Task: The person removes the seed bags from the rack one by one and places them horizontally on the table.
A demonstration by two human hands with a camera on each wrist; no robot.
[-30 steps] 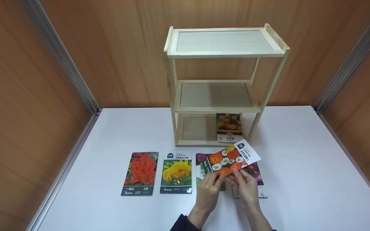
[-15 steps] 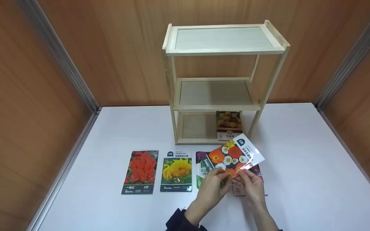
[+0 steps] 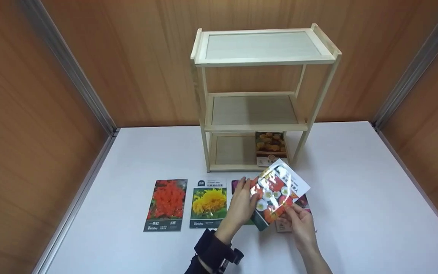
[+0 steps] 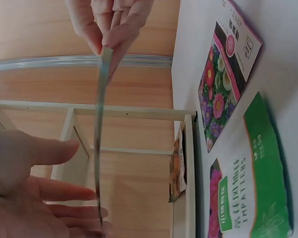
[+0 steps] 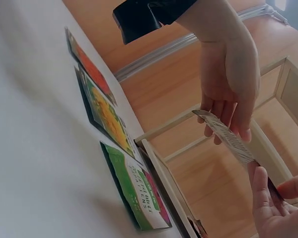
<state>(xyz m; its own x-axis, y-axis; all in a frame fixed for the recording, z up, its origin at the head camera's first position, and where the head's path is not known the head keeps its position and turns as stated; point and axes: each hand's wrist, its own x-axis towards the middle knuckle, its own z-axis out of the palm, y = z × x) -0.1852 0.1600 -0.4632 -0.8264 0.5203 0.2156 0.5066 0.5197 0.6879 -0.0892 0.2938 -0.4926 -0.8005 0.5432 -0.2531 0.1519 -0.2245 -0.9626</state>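
A flower seed packet [image 3: 274, 194] with orange, red and white blooms is held tilted above the table. My right hand [image 3: 299, 224] pinches its lower right edge between thumb and fingers. At the packet's left edge is my left hand [image 3: 241, 203]; in the left wrist view its thumb [image 4: 57, 151] stands apart from the packet [image 4: 99, 124], seen edge-on, and its fingers are extended. Beneath the held packet lie a green and white impatiens packet [image 4: 260, 173] and a packet with pink and purple flowers [image 4: 221, 91], both partly hidden in the head view.
A three-tier wooden shelf [image 3: 255, 127] stands at the back of the white table [image 3: 356, 198]. On its bottom tier leans an orange-flower packet [image 3: 270, 146]. To the left lie a red-flower packet [image 3: 167, 199] and a yellow-flower packet [image 3: 208, 205]. Wood panels surround the table.
The held packet has turned more upright and its glossy face now catches light. My left hand has let go of its lower edge and moved up along its left side; the right still pinches it.
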